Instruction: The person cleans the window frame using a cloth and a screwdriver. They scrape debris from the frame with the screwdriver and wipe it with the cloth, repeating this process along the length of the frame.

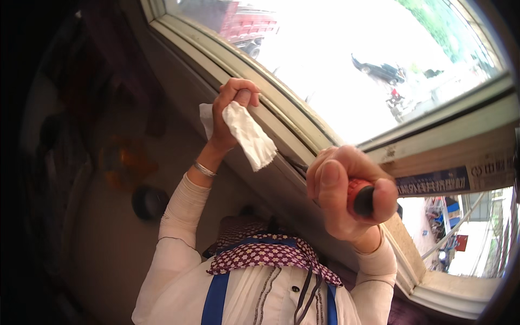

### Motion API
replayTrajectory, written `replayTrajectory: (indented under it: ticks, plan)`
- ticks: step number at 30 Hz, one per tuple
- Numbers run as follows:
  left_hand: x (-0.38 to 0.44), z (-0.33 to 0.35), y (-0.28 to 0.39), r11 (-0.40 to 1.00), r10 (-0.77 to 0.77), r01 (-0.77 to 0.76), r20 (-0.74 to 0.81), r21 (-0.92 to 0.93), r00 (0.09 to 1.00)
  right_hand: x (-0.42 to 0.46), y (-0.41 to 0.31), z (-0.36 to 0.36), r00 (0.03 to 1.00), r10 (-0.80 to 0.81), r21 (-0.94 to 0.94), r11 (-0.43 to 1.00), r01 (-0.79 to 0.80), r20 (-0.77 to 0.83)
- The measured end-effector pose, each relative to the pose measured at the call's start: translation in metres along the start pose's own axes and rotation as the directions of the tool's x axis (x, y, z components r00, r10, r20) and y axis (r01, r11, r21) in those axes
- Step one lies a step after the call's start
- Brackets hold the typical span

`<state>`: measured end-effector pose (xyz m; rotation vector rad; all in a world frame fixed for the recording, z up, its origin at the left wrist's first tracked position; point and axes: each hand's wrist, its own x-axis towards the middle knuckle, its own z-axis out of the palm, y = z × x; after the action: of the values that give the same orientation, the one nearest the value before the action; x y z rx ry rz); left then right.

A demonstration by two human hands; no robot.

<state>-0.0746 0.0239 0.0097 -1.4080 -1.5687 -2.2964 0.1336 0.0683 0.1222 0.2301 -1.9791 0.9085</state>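
My left hand (229, 109) is closed around a crumpled white tissue (250, 136), which hangs out on both sides of the fist. The fingertips lie at the pale window frame (284, 107), seemingly touching it. My right hand (349, 191) is nearer the camera, at the lower corner of that frame. It grips a hand tool by a red handle with a black end (362, 200), and the end points up at me. A dark thin piece (295, 164) shows left of the right fist; the tool's working tip is hidden.
A second window frame (447, 290) meets the first at the right, with a printed strip (432, 180) beside it. Through the glass are a red truck (252, 22) and a dark car (378, 71). An orange object (126, 158) and a dark round object (150, 202) sit in shadow.
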Motion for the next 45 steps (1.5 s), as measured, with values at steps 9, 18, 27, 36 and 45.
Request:
replayTrajectory:
  ticks: [9,18,27,36,45]
  plan:
    - [0.001,0.003,-0.002,0.999,0.031,-0.034,-0.064,-0.037,0.997,0.010,0.003,0.020,0.961,0.147,-0.070,0.983,-0.168,-0.234]
    - [0.001,0.001,-0.010,0.996,0.056,-0.050,-0.079,0.076,0.995,0.024,-0.022,0.024,0.923,0.250,-0.079,0.956,-0.284,-0.291]
    - [0.000,0.004,-0.016,1.000,0.026,-0.025,-0.119,0.012,0.993,-0.001,-0.006,0.017,0.949,0.219,0.054,0.976,-0.212,-0.226]
    - [0.004,-0.001,-0.015,0.989,0.086,-0.084,-0.012,0.119,0.996,-0.012,-0.041,0.000,0.808,0.524,0.095,0.849,-0.519,-0.271]
    - [0.000,0.002,-0.019,0.997,0.055,-0.053,-0.038,0.063,0.998,-0.027,-0.085,-0.051,0.894,0.340,0.001,0.935,-0.355,-0.293]
